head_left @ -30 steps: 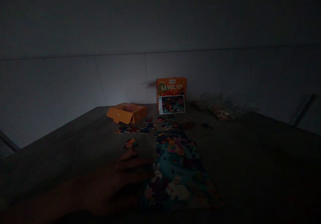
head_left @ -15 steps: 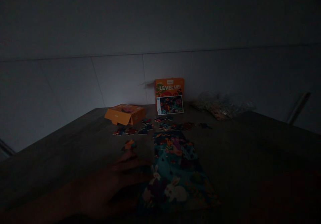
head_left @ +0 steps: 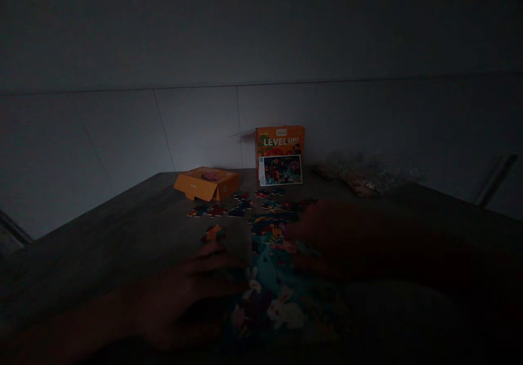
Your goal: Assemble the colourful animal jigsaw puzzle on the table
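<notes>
A partly assembled jigsaw puzzle (head_left: pixel 265 269) with white rabbits lies in front of me in dim light. My left hand (head_left: pixel 183 289) rests on the table at its left edge, fingers spread and stretched out, with nothing visible in them. Just beyond those fingertips is a loose orange and dark puzzle piece (head_left: pixel 213 233). My right hand (head_left: pixel 327 231) reaches in over the puzzle's upper right part and covers some of it. It is dark and smeared by motion, so its fingers and anything in them cannot be made out.
Several loose puzzle pieces (head_left: pixel 236 210) lie past the puzzle. Behind them stand an orange box (head_left: pixel 281 136) and a picture card (head_left: pixel 281 170) leaning on it. An open orange box (head_left: pixel 206 182) sits left. Clear plastic bags (head_left: pixel 363 174) lie back right, near the wall.
My right hand has come into view from the right and now hangs over the puzzle's upper right. The left hand stays in place. The view has shifted slightly.
</notes>
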